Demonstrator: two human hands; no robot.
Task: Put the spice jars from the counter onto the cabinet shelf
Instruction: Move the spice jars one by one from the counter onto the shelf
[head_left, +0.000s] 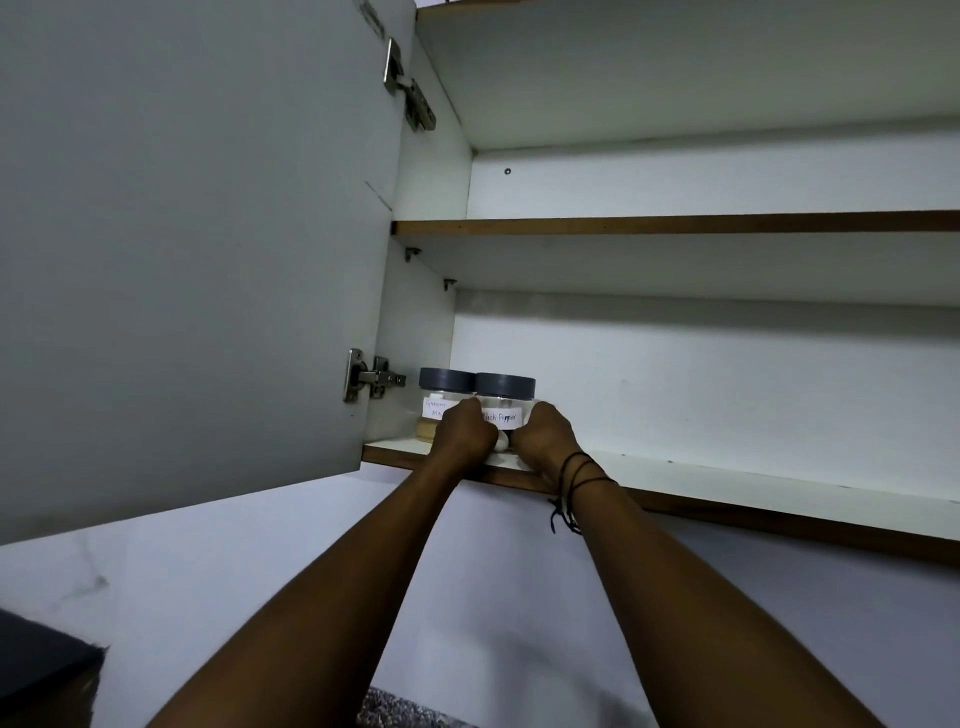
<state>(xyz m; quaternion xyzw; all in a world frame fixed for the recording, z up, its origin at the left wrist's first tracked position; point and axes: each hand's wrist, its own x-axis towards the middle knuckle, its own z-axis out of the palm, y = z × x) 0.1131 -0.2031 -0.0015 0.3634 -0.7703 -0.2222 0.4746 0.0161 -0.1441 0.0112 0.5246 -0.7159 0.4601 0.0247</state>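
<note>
Two clear spice jars with dark grey lids stand side by side at the left end of the bottom cabinet shelf (727, 480). The left jar (439, 397) has a white label and tan powder. The right one, labelled black pepper (505, 395), sits between my hands. My left hand (464, 434) grips its left side and my right hand (543, 436) grips its right side; the jar's lower part is hidden behind my fingers. A black cord bracelet circles my right wrist.
The cabinet door (197, 249) hangs open on the left, with hinges at its edge. An upper shelf (675, 223) is bare. To the right of the jars the bottom shelf is bare. A dark object (36, 670) sits at the lower left.
</note>
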